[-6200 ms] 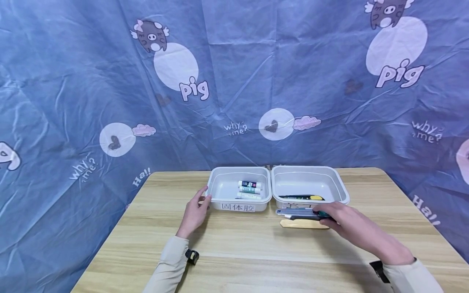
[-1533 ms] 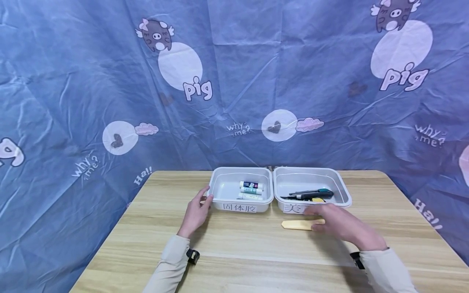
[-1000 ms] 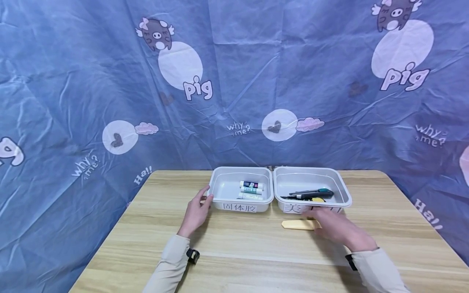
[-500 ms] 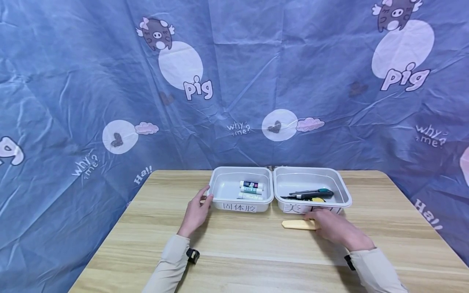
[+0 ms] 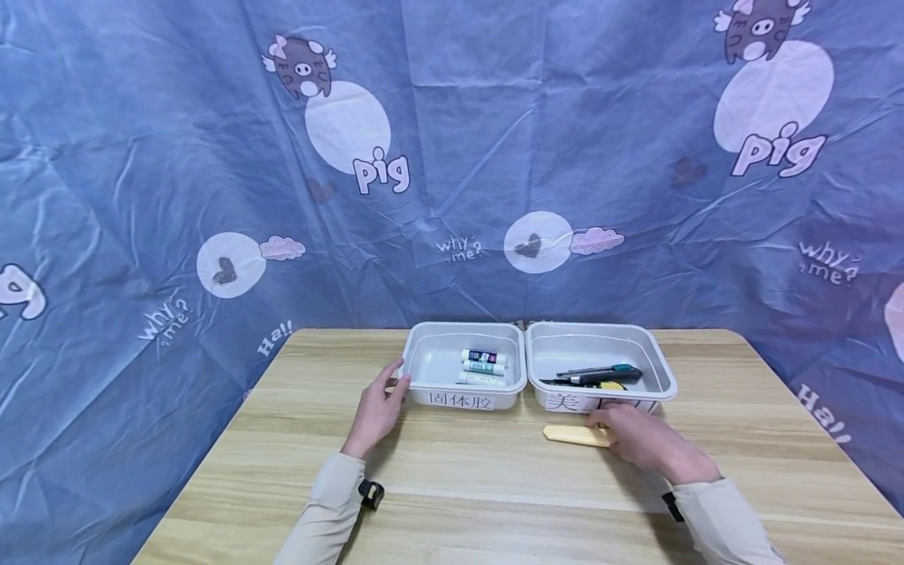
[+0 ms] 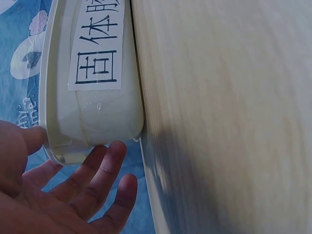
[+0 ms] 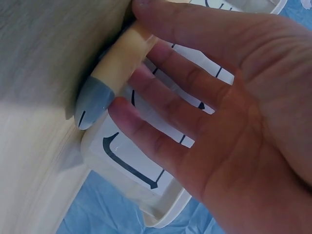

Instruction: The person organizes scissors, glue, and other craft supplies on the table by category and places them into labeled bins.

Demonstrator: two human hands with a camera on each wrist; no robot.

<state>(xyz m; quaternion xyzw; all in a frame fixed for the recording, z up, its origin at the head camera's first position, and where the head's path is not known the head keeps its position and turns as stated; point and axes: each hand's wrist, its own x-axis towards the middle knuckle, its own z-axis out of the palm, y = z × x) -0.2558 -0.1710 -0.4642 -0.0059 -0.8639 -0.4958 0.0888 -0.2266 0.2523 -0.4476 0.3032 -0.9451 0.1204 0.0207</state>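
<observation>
My left hand [image 5: 374, 412] rests at the left end of a white plastic box [image 6: 109, 109], fingers loosely spread and touching its wall and rim. Lying in that box are several glue sticks [image 5: 483, 367]. In front of the right-hand white box [image 5: 660, 369], my right hand [image 5: 641, 441] pinches a yellow utility knife [image 5: 574, 435] between thumb and fingertips, low over the table. The right wrist view shows the knife's grey end [image 7: 95, 101] sticking out past the fingers; its other end is hidden there by the thumb.
Dark utility knives [image 5: 600, 375], one with a green end, lie in the right box. Both boxes stand side by side near the back of the wooden table [image 5: 480, 486], with paper labels [image 5: 461, 400] in front. A blue printed cloth [image 5: 452, 157] hangs behind.
A black-and-green utility knife that my right hand held earlier now lies in the right box. That hand has since come down onto the yellow knife, which has turned slightly. My left hand stays put.
</observation>
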